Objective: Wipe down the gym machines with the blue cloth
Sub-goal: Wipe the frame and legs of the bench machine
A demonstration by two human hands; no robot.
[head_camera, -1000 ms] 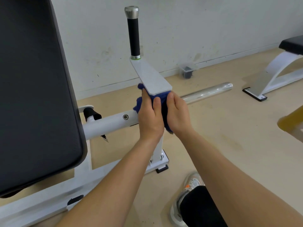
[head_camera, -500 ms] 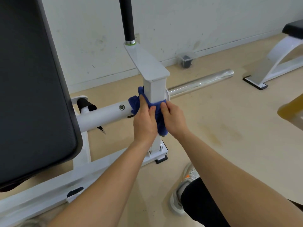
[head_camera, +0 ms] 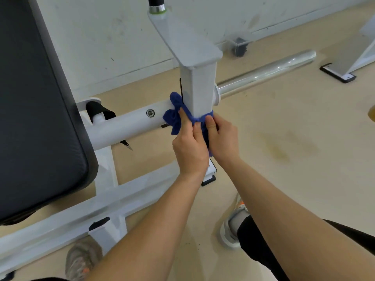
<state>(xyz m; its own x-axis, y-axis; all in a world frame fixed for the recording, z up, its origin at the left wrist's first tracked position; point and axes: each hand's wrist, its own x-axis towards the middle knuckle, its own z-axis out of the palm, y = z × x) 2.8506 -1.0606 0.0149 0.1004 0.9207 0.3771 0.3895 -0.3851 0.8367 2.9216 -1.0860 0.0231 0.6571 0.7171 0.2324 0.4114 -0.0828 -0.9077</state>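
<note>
Left hand point(head_camera: 189, 148) and right hand point(head_camera: 222, 138) both grip the crumpled blue cloth point(head_camera: 175, 118) wrapped round the white square steel upright point(head_camera: 199, 92); bunched fabric may leave its faces unwiped.

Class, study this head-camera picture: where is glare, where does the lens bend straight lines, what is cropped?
Head view: glare streaks along the chrome bar; head view: the wide lens bows the edge of the black pad; head view: the black grip is cropped at the top; head view: soft, even light, with left hand, right hand and blue cloth sharp.
</note>
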